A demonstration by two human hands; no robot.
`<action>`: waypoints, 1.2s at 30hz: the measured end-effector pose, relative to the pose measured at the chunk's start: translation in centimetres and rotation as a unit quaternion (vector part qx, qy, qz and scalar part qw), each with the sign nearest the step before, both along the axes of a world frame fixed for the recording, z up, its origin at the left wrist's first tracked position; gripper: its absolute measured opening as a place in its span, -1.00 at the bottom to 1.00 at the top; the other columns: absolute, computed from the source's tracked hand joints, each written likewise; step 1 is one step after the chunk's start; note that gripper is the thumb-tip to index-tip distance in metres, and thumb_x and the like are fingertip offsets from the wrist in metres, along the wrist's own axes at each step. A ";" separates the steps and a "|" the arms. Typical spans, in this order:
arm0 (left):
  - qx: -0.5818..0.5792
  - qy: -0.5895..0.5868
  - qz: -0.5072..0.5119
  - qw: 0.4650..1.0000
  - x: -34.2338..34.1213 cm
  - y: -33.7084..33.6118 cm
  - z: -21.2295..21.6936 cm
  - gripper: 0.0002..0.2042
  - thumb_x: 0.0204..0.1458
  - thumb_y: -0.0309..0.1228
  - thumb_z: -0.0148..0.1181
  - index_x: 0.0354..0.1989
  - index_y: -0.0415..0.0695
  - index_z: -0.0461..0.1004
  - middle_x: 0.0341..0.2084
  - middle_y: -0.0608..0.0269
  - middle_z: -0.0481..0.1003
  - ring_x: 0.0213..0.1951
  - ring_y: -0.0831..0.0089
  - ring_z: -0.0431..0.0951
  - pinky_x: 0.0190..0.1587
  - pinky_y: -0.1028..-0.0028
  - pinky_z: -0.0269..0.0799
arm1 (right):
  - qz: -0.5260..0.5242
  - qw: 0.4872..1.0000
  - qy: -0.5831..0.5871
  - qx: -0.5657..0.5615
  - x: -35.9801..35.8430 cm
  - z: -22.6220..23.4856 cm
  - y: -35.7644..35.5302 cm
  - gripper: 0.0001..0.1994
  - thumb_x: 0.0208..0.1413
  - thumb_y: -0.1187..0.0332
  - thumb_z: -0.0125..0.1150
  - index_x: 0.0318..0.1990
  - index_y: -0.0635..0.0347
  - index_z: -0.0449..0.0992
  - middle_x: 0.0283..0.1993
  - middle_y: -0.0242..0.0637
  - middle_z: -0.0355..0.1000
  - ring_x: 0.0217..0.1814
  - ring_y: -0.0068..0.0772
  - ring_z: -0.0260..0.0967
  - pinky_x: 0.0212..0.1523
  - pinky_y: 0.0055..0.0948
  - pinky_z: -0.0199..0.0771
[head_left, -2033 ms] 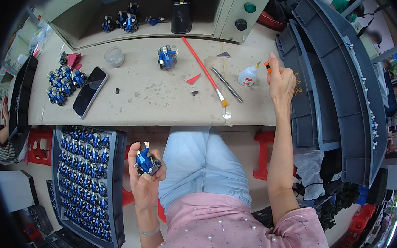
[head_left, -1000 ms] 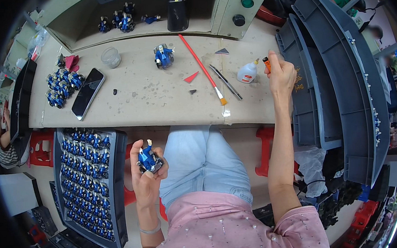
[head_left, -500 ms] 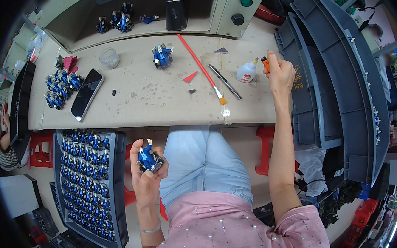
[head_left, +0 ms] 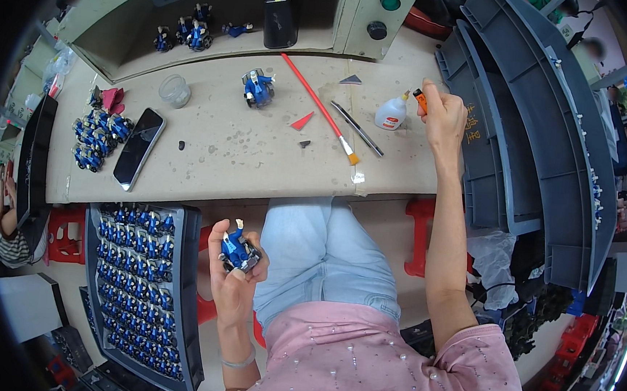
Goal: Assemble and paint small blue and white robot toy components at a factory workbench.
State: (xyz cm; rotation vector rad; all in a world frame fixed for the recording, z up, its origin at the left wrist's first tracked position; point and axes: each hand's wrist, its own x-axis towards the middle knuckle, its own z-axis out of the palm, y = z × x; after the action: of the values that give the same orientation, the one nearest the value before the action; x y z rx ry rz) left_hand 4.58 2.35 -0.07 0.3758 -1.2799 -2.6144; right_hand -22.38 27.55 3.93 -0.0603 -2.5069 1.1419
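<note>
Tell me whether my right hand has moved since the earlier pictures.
No, not noticeably. Judged against the white bottle on the table, your right hand stays just right of it, gripping an orange object.

A workshop: workbench point(head_left: 235, 172), grey crates point(head_left: 544, 113), a tray point(head_left: 189, 288) of blue figurines point(head_left: 135, 277) in rows.

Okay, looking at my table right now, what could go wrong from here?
Your left hand holds the blue figure in front of the table, not over it, so a slip could drop it.

Your right hand, gripping a small orange object, is close to the upright white bottle; a careless sweep might tip it.
</note>
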 end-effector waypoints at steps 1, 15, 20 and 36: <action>0.001 0.001 -0.002 1.000 0.0 0.0 0.0 -0.35 -0.11 -0.61 -0.06 0.26 0.08 0.09 -0.30 0.15 0.32 -0.54 0.59 0.22 -0.56 0.64 0.04 | 0.000 1.000 -0.003 0.001 0.0 0.1 0.0 -0.42 0.09 -0.02 0.02 -0.78 0.31 0.44 -0.82 -0.33 0.26 -0.72 -0.56 0.25 -0.57 -0.51 0.21; -0.023 0.022 -0.020 0.999 0.1 -0.4 -0.6 -0.37 -0.01 -0.40 0.07 0.29 0.03 0.04 -0.26 0.15 0.32 -0.53 0.60 0.23 -0.56 0.66 0.06 | 0.000 1.000 -0.023 -0.006 0.1 0.3 -0.1 -0.43 0.04 -0.04 -0.01 -0.75 0.31 0.46 -0.82 -0.20 0.24 -0.69 -0.32 0.28 -0.54 -0.33 0.22; -0.037 0.033 -0.031 0.998 0.1 -0.4 -0.7 -0.35 0.07 -0.24 0.16 0.31 -0.01 0.00 -0.23 0.15 0.31 -0.51 0.59 0.26 -0.56 0.68 0.08 | -0.003 1.000 -0.023 -0.006 0.1 0.4 -0.2 -0.44 0.04 -0.04 -0.01 -0.75 0.30 0.47 -0.81 -0.20 0.26 -0.68 -0.32 0.30 -0.53 -0.33 0.24; -0.036 0.027 -0.033 0.998 0.3 -0.3 -0.7 -0.34 0.07 -0.23 0.17 0.31 -0.01 0.00 -0.22 0.14 0.32 -0.50 0.60 0.25 -0.55 0.69 0.09 | 0.004 1.000 -0.016 0.001 0.1 0.2 0.0 -0.44 0.08 0.00 0.02 -0.79 0.28 0.43 -0.83 -0.36 0.25 -0.73 -0.59 0.22 -0.59 -0.54 0.19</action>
State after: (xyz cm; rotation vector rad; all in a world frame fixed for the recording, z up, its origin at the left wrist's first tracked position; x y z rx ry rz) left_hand 4.86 2.02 -0.82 0.2530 -1.3857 -2.6040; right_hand -22.28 27.60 4.08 -0.0673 -2.5388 1.1498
